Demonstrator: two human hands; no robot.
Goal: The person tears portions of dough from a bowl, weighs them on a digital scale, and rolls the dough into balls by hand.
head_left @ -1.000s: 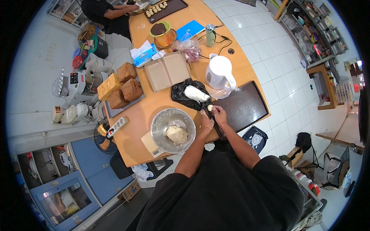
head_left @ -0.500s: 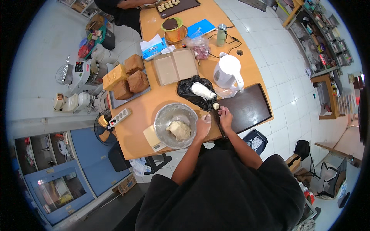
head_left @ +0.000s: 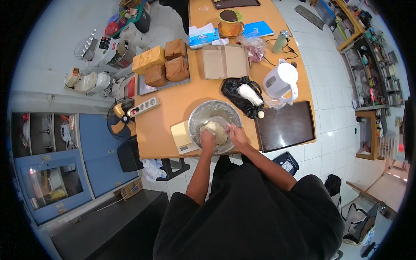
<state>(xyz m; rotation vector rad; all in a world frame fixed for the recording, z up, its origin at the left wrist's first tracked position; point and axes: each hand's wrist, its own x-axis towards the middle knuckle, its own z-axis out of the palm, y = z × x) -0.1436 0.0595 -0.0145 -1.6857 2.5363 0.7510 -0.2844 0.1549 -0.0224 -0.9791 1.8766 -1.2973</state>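
A pale lump of dough (head_left: 213, 130) lies in a round metal bowl (head_left: 197, 113) dusted with flour at the table's near edge. Reaching in from the front, my left hand (head_left: 208, 139) closes on the near left side of the dough; its fingertips are partly hidden. My right hand (head_left: 237, 136) comes over the bowl's right rim, its fingers drawn together at the dough's right edge. Whether a piece is pinched between them is too small to tell. A small dough ball (head_left: 261, 114) rests by the upper left corner of a dark baking tray (head_left: 287, 126).
A cream kitchen scale (head_left: 182, 138) sits left of the bowl. Behind are a black plastic bag (head_left: 232, 89) around a white bundle, an electric kettle (head_left: 281, 80) and an open cardboard box (head_left: 225, 63). Brown loaves (head_left: 177, 69) and a power strip (head_left: 146, 106) stand to the left.
Both hands have moved left into the bowl, from the table beside it and from the tray's corner. The small dough ball, earlier at my right fingertips, now lies alone. The whole view has shifted.
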